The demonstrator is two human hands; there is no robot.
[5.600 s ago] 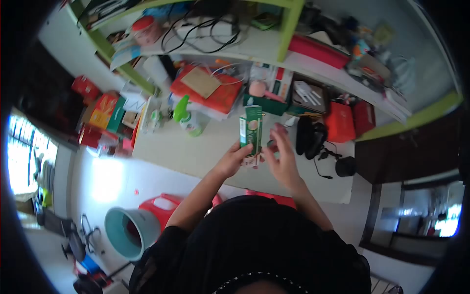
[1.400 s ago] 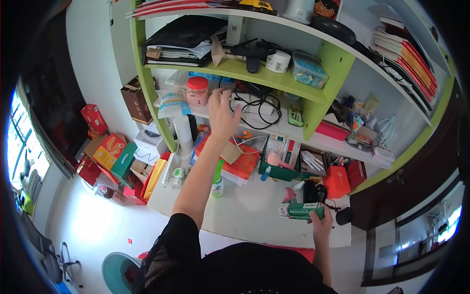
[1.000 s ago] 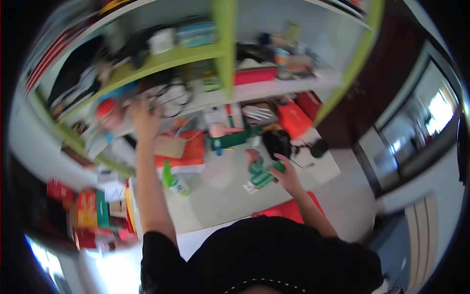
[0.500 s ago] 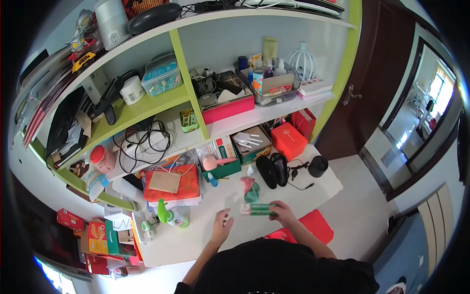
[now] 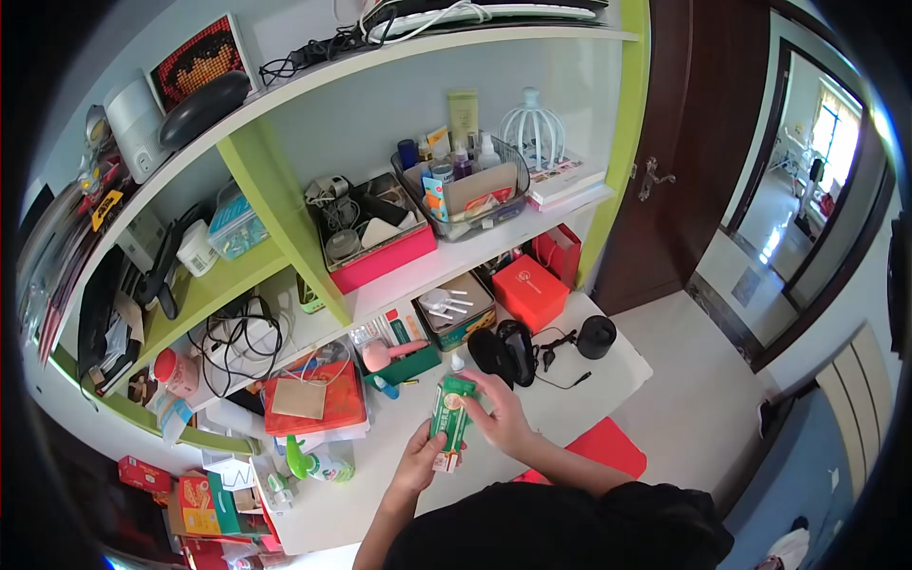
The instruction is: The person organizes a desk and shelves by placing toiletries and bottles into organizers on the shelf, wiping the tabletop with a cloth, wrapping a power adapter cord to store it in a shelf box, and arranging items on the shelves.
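Observation:
A green and white box (image 5: 450, 418) is held upright over the desk (image 5: 380, 494), between both hands. My left hand (image 5: 415, 459) is wrapped round its lower part, with the thumb on its front. My right hand (image 5: 498, 416) is at the upper right of the box, its fingers on the top end and edge. Behind the box stands a small white bottle (image 5: 458, 363). A black open case (image 5: 503, 353) lies to the right, and a green spray bottle (image 5: 318, 463) is to the left.
Along the desk's back are an orange-red folder pile (image 5: 318, 394), a green box with a pink item (image 5: 404, 359), a tin of white sticks (image 5: 454, 309) and a red box (image 5: 529, 292). A shelf (image 5: 380, 292) overhangs them. A black cylinder (image 5: 597, 337) stands at the right.
My left hand has come to the box and closed round it. The box has turned from lying sideways to upright, and my right hand has shifted to its top. The view has swung right.

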